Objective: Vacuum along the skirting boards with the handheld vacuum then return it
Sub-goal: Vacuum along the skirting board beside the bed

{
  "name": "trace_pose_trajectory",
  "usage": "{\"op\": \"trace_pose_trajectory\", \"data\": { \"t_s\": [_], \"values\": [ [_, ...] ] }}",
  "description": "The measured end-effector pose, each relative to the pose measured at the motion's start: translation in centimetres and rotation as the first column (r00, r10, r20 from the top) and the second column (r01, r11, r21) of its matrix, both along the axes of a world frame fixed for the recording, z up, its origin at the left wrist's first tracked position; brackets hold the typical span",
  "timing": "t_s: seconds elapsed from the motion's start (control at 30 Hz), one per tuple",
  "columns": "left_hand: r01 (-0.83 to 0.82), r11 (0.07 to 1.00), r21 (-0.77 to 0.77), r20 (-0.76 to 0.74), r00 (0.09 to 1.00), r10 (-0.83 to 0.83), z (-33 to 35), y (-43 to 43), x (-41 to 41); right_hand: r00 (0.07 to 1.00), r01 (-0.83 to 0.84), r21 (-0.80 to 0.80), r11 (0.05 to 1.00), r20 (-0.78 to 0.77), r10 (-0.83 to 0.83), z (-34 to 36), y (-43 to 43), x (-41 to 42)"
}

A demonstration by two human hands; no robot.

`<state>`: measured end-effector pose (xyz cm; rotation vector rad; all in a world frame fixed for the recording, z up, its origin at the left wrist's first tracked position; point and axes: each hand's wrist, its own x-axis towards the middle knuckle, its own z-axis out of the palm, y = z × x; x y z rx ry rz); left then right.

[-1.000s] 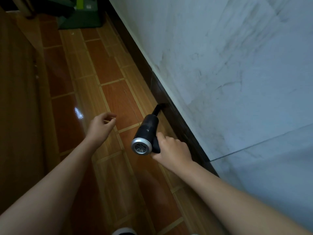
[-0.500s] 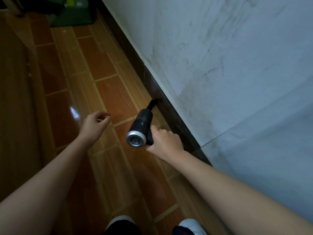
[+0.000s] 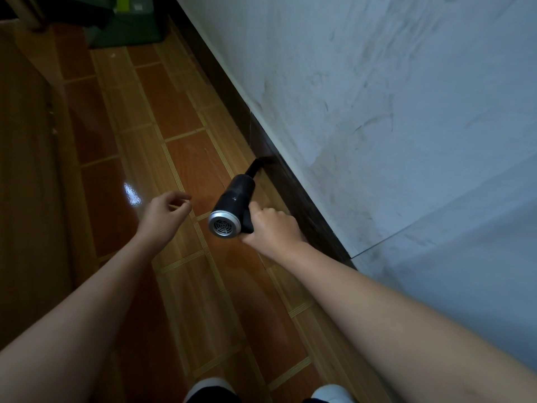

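Note:
A black handheld vacuum (image 3: 232, 203) with a silver vented rear end is in my right hand (image 3: 271, 231), which grips its handle. Its black nozzle tip touches the dark skirting board (image 3: 293, 187) that runs along the foot of the pale wall. My left hand (image 3: 162, 216) hovers over the floor to the left of the vacuum, fingers loosely curled, holding nothing.
Glossy red-brown floor tiles (image 3: 186, 158) stretch ahead along the wall (image 3: 363, 112). A wooden panel (image 3: 26, 170) stands along the left side. A dark green box (image 3: 128, 27) sits on the floor at the far end. White shoe tips (image 3: 209, 386) show at the bottom edge.
The vacuum and my right hand have moved forward along the skirting board. My shoes have come into view at the bottom. The left hand keeps its loose pose.

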<state>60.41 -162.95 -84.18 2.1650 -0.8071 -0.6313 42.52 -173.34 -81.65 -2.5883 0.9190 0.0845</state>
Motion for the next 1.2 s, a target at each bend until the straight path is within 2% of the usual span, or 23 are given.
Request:
{"op": "trace_pose_trajectory", "data": {
  "t_s": [0.3, 0.77, 0.93, 1.2],
  "values": [
    [0.035, 0.999, 0.036, 0.028, 0.999, -0.036, -0.8, 0.6, 0.1, 1.0, 0.025, 0.03, 0.999, -0.007, -0.024, 0.2, -0.3, 0.2],
    [0.049, 0.996, 0.079, 0.054, 0.997, -0.053, -0.1, 0.7, -1.0, 1.0, 0.019, 0.037, 0.999, -0.025, -0.018, 0.0, 3.0, -5.2],
    [0.083, 0.989, 0.123, 0.058, 0.994, -0.091, 0.3, 0.4, -1.8, 0.999, 0.026, 0.044, 0.999, -0.048, -0.024, 0.3, 3.9, -6.6],
    [0.194, 0.954, 0.228, 0.12, 0.967, -0.225, -0.3, 0.7, -2.7, 0.988, 0.041, 0.143, 0.989, -0.151, -0.019, 0.4, 5.7, -8.9]
  ]
}}
